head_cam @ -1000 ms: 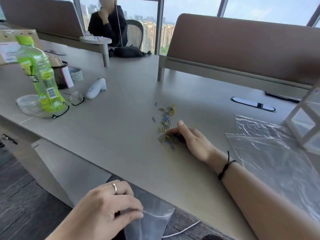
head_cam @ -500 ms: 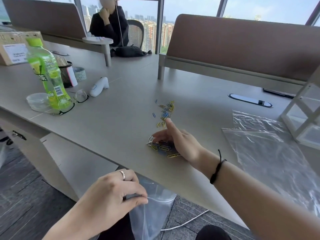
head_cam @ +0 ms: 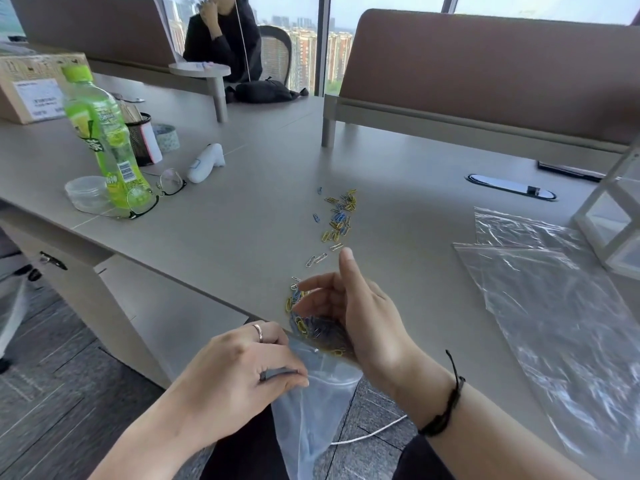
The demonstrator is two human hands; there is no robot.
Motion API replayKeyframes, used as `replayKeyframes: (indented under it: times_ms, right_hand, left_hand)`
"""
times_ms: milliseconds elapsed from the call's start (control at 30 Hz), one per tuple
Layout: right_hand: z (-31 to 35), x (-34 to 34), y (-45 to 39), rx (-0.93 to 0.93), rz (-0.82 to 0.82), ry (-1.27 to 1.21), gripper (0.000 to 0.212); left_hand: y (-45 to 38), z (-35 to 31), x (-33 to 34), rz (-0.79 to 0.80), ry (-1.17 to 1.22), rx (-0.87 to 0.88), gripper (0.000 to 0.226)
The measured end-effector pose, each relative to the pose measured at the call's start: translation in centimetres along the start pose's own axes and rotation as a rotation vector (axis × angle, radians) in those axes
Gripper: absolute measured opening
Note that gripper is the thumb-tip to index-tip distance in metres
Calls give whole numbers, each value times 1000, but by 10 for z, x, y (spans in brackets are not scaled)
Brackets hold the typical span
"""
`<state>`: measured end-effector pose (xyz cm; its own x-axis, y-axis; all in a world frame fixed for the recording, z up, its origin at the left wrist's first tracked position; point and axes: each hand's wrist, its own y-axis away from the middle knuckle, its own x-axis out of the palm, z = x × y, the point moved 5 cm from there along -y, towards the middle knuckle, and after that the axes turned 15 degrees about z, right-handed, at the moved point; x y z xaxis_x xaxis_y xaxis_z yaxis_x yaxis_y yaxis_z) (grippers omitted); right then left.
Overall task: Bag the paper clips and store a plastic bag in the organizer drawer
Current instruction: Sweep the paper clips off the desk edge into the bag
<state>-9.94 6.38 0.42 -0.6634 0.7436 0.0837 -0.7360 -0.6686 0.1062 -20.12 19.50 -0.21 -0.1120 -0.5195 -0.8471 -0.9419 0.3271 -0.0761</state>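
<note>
Left hand pinches with thumb and forefinger; right hand cupped, thumb raised.

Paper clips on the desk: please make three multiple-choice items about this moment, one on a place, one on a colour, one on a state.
1. Where is the bag being filled?
A. below the desk's near edge
B. beside the bottle
C. on the cardboard box

2. What colour is the bottle cap?
A. red
B. green
C. black

3. How is the mouth of the held bag?
A. sealed
B. knotted
C. open

Answers:
1 A: the left hand pinches the plastic bag under the desk edge.
2 B: the bottle has a green cap.
3 C: the right hand sweeps paper clips toward its open mouth.
</note>
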Motion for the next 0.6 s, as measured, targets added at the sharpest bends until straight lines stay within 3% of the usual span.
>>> replayKeyframes:
  times_ms: [367, 467, 600]
  right_hand:
    - [-3, 18, 8, 29, 205, -217, 72]
    - [6, 2, -8, -26, 110, -245, 67]
    - [17, -23, -34, -113, -121, 25, 62]
  left_hand:
    - [2, 3, -3, -29, 42, -14, 13]
    - [2, 2, -3, -23, 17, -6, 15]
    - [2, 1, -4, -13, 13, -8, 12]
